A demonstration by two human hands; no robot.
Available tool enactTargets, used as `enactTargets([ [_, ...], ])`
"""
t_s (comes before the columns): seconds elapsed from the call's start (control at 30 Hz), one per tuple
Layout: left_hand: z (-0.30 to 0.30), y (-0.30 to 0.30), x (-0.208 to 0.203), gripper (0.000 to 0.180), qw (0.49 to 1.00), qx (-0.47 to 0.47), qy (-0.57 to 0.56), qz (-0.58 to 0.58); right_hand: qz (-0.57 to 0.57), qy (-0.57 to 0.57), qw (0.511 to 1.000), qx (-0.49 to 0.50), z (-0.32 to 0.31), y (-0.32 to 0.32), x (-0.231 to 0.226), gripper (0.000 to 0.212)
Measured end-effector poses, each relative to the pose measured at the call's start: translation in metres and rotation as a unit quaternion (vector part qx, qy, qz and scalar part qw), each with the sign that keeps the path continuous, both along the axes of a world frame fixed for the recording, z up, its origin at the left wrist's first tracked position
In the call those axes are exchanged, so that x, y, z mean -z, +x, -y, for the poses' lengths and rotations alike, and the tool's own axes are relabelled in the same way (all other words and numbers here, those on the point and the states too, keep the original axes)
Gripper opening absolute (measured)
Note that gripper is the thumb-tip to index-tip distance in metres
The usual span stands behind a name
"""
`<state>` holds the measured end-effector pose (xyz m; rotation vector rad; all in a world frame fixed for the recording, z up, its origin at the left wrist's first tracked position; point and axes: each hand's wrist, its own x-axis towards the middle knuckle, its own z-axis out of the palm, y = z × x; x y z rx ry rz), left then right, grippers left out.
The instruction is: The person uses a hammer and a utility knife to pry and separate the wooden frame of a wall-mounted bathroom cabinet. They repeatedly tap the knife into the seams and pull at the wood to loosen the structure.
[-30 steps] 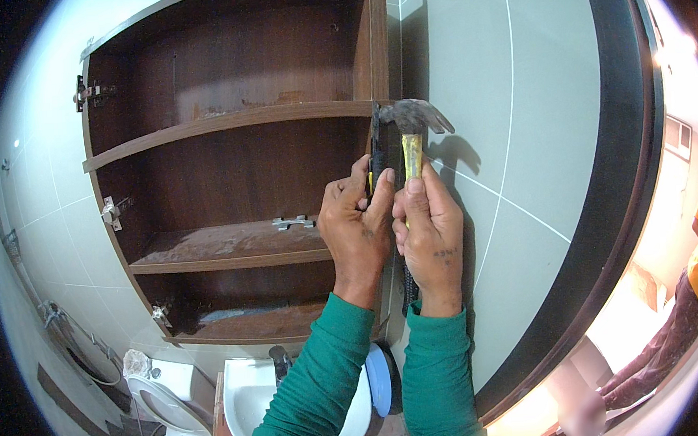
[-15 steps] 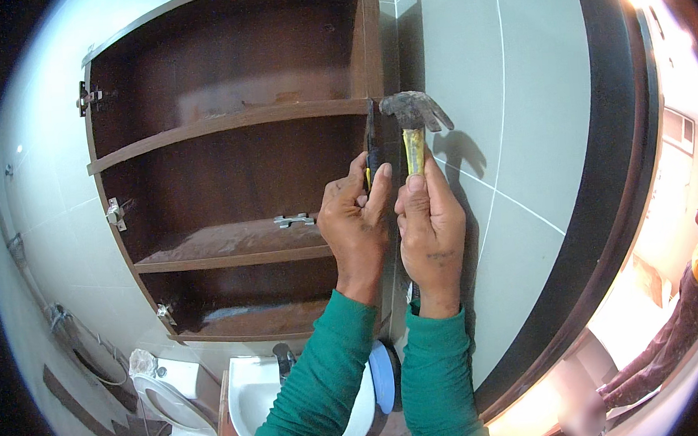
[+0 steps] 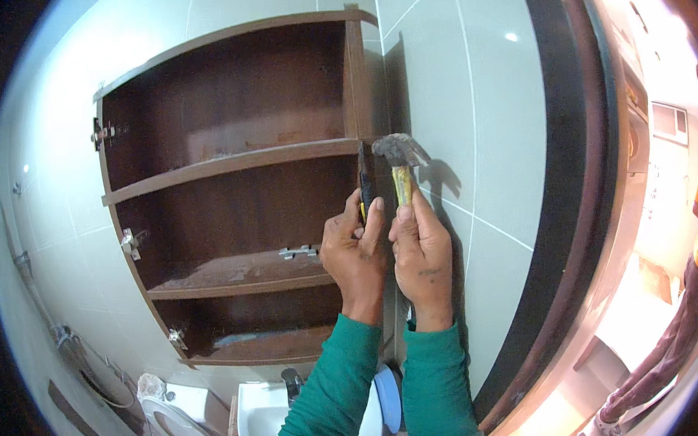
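Right hand (image 3: 423,263) around partly hidden hammer (image 3: 399,155)

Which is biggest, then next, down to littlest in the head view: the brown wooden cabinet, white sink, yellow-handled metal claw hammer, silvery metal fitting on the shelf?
1. Cabinet
2. Sink, partly hidden
3. Hammer, partly covered
4. Metal fitting

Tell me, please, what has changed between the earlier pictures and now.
The head view has shifted: the wall cabinet sits lower in the picture, its whole top edge showing. Nothing was taken up or let go: the right hand still holds the claw hammer, the left hand the black-and-yellow tool.
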<state>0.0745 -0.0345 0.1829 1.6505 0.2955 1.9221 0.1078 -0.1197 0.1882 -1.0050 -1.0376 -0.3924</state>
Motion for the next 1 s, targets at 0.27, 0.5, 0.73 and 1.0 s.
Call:
enactTargets([
  [0.27,0.004,0.005,0.001,0.036,0.999,0.034,-0.003,0.041,-0.041,-0.02,0.996,-0.078,-0.002,0.003,-0.004,0.047],
  [0.5,0.005,0.005,0.001,0.035,0.999,0.026,-0.005,0.035,0.033,0.02,0.998,0.051,-0.003,0.003,0.0,0.048],
  [0.73,0.008,0.003,-0.003,0.038,1.0,0.002,0.01,0.02,0.014,0.005,0.999,0.031,0.002,0.001,-0.001,0.046],
  [1.0,0.012,0.008,-0.004,0.039,0.998,-0.058,0.03,0.004,0.022,0.001,0.999,0.047,0.005,-0.002,-0.002,0.046],
])
